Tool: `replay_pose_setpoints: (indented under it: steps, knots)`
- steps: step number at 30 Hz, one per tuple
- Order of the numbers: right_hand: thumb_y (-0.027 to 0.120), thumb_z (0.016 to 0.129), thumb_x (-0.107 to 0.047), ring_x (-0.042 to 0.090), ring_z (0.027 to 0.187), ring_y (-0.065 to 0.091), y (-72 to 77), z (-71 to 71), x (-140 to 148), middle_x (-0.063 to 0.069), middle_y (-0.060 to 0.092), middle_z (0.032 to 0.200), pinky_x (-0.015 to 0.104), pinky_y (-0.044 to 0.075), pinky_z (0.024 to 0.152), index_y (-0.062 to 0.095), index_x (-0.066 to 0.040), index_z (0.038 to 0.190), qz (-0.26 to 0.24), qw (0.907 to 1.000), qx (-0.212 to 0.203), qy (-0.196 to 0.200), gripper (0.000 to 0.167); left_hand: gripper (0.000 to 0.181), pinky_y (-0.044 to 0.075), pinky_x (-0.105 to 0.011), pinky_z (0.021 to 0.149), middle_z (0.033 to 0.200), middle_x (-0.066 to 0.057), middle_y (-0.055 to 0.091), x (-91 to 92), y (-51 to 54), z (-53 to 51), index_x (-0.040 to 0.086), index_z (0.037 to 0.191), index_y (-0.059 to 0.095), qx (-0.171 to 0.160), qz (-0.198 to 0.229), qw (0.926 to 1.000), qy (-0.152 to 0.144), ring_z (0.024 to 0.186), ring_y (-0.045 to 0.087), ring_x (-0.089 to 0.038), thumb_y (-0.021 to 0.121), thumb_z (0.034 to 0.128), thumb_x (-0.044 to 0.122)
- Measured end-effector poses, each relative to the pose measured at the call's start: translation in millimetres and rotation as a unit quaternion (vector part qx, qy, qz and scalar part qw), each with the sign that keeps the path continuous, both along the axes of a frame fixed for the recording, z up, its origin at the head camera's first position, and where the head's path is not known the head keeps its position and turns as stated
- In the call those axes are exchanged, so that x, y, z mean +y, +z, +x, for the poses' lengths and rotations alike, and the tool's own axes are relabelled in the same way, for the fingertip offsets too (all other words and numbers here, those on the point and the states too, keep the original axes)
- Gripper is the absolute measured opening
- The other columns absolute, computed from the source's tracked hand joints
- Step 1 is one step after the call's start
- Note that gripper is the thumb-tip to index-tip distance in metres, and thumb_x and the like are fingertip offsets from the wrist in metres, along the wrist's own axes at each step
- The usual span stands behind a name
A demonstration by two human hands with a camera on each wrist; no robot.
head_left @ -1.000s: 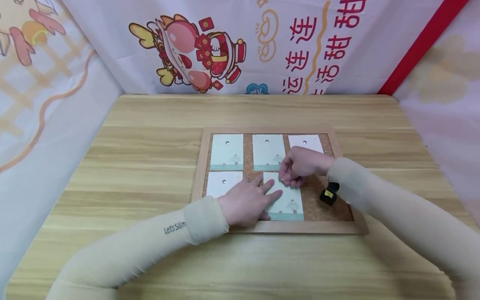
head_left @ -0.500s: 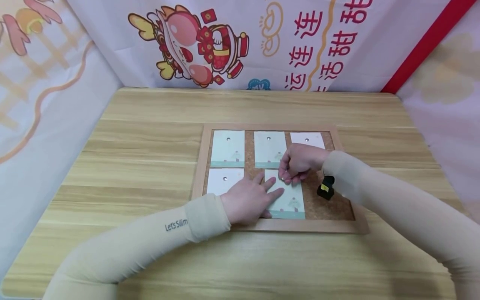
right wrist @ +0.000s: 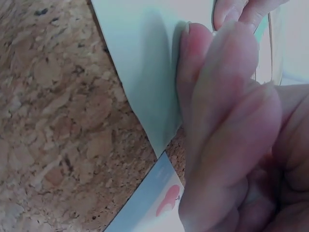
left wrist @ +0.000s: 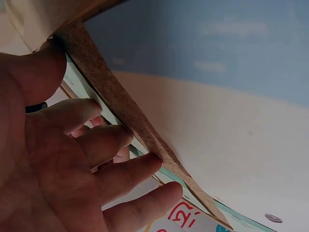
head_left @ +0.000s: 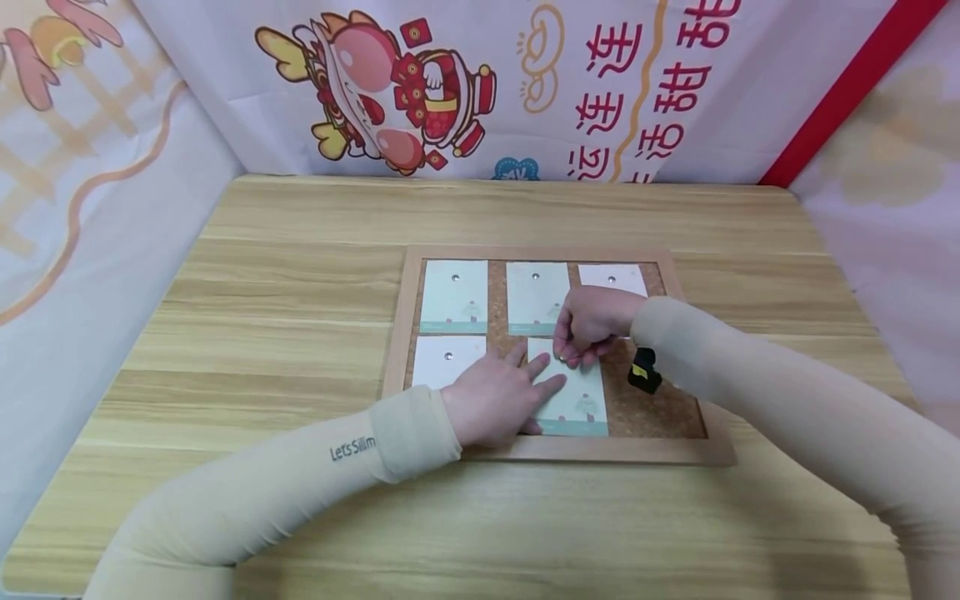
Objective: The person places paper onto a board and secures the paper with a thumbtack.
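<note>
A pale green card lies on the cork board in the lower middle. My left hand rests with spread, straight fingers on its left side; the left wrist view shows this palm from beneath. At the card's top, my right hand pinches a small shiny thumbtack against the paper, fingers curled. The right wrist view shows those bent fingers over the card, hiding the tack.
Two green cards and a white card are tacked along the top row. Another white card is tacked lower left. A wooden frame borders the board on the wood-grain table. A black camera hangs at the right wrist.
The right wrist has turned slightly and shifted a little left, while its fingertips stay at the tack. My left hand has stayed on the card. The head view has tilted slightly.
</note>
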State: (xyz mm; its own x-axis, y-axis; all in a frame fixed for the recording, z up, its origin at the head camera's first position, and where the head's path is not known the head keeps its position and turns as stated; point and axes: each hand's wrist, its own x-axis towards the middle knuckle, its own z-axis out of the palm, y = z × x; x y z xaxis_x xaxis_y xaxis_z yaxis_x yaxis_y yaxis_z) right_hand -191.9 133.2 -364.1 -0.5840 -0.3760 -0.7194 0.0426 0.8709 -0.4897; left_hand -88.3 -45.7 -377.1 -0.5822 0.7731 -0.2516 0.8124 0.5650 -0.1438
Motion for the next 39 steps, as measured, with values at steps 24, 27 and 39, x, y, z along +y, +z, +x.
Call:
replay_pose_setpoints:
  steps: [24,27,39]
  knots:
    - [0.062,0.094,0.003,0.016,0.057,0.066,6.3,1.9,-16,0.012,0.071,0.081,0.027,0.054,0.056,0.066,-0.001,0.087,0.052,0.9985,0.012,-0.014,0.009,0.064,0.05,-0.047,0.091,0.146,-0.01,0.05,0.7,-0.5,0.2,0.022,0.149,0.045,-0.001,0.0,1.0,-0.002,0.129,0.047,-0.04,0.056,0.0953,0.055]
    - [0.058,0.096,0.003,0.016,0.058,0.065,8.1,1.1,-19,0.013,0.071,0.083,0.027,0.054,0.057,0.067,-0.001,0.09,0.059,0.9982,0.004,-0.012,0.012,0.063,0.05,-0.046,0.091,0.146,-0.01,0.049,0.5,-0.6,0.3,0.022,0.149,0.045,-0.003,0.0,1.0,0.0,0.129,0.047,-0.039,0.056,0.0957,0.054]
    - [0.064,0.093,-0.003,0.018,0.056,0.064,5.8,0.8,-29,0.013,0.07,0.079,0.027,0.052,0.053,0.071,-0.002,0.086,0.097,0.9946,0.029,0.02,0.01,0.064,0.046,-0.049,0.096,0.152,-0.01,0.043,0.3,1.0,0.1,0.023,0.152,0.041,-0.02,-0.009,0.9997,0.007,0.134,0.042,-0.04,0.053,0.0972,0.053]
